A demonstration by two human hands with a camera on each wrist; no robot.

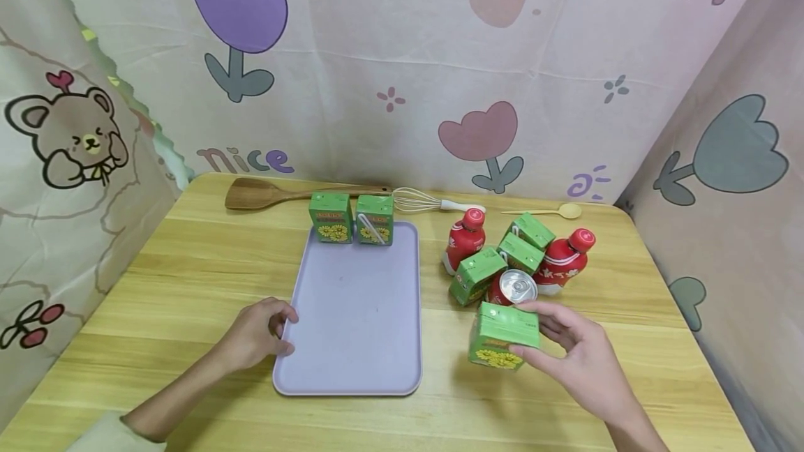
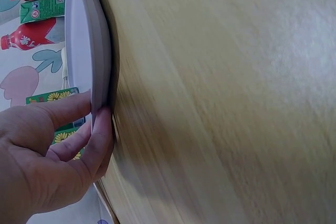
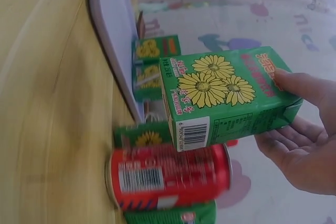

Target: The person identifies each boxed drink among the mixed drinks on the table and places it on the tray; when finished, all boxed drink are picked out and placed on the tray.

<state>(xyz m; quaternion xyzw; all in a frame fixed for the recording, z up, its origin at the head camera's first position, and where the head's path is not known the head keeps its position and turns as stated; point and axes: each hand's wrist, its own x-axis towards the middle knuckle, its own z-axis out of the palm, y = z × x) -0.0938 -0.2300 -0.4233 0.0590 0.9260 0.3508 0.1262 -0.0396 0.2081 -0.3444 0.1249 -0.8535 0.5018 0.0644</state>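
**Left hand (image 1: 256, 332) on pale lilac rectangular tray (image 1: 354, 326); right hand (image 1: 581, 354) holding up green flower-printed drink carton (image 1: 502, 335)**

Head view: From where I stand, the left hand pinches the tray's edge; tray flat on the wooden table (image 1: 440, 417), to that hand's right. Beyond it, at the tray's far end, two upright cartons, a left carton (image 1: 331, 218) and a right carton (image 1: 375, 220), flowers facing the person; side-by-side placement looks deliberate. Just beyond the right hand: a red metal can (image 1: 518, 288). Farther off, more green cartons between two red plastic bottles, a nearer bottle (image 1: 465, 241) and a farther bottle (image 1: 561, 265).

Left wrist view: digits on both sides of the rim. Grip judged a steadying one.

Right wrist view: right hand grasps the held carton by its upper end, thumb on the flowered face, base clear of the table. Holding it high probably leaves the base free. The can is near, table side of the hand.
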